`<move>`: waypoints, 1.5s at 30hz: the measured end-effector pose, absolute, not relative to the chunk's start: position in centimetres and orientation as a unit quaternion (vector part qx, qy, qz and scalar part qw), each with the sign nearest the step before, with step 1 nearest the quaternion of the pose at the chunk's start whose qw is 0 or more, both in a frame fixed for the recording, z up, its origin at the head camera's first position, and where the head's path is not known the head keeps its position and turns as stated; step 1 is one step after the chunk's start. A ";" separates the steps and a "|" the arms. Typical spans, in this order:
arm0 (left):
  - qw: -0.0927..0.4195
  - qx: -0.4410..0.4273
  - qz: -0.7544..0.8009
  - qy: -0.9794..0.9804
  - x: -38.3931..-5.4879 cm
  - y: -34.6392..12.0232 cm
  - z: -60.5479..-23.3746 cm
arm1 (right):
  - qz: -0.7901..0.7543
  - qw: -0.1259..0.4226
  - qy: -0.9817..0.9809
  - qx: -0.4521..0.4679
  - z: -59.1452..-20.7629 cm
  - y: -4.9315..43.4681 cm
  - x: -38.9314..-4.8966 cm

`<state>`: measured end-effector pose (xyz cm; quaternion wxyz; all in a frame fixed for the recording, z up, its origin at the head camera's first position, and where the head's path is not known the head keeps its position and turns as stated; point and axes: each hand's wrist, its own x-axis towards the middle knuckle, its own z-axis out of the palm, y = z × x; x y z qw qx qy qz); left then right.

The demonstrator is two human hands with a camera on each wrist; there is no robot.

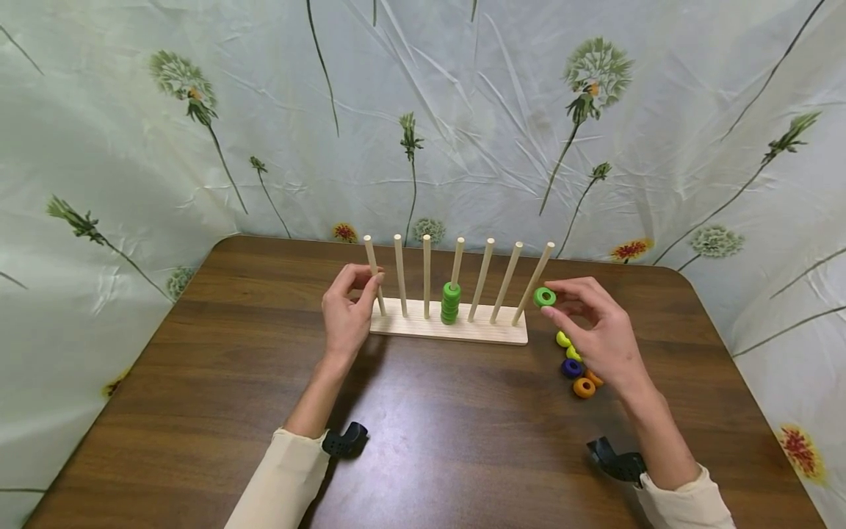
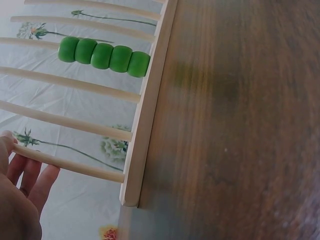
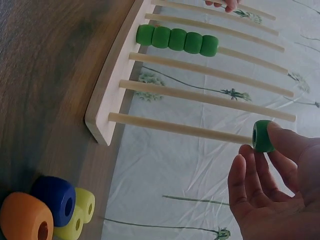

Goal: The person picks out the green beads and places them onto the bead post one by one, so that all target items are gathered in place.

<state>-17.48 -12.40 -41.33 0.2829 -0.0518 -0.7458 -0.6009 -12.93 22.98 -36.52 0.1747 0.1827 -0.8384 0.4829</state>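
Observation:
A wooden peg stand with several upright pegs sits toward the back of the table. On its middle peg, several green beads are stacked from the base upward. My left hand holds the leftmost peg between thumb and fingers. Off the stand's right end, my right hand pinches one loose green bead by thumb and fingertips, its hole showing. In the right wrist view that bead overlaps the top end of the rightmost peg. The other pegs carry no beads.
Loose beads lie on the table below my right hand: yellow, dark blue and orange. A floral cloth hangs behind the table. Black wrist mounts sit at both cuffs.

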 end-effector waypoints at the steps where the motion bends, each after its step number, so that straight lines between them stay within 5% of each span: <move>1: 0.284 -0.052 -0.601 -0.746 -17.5 -12.4 -41.3 | 0.484 0.176 -0.837 0.186 -36.5 22.9 -12.9; 45: 0.284 -0.048 -0.595 -0.750 -17.4 -12.4 -41.3 | 0.500 0.193 -0.814 0.224 -34.3 20.4 -13.5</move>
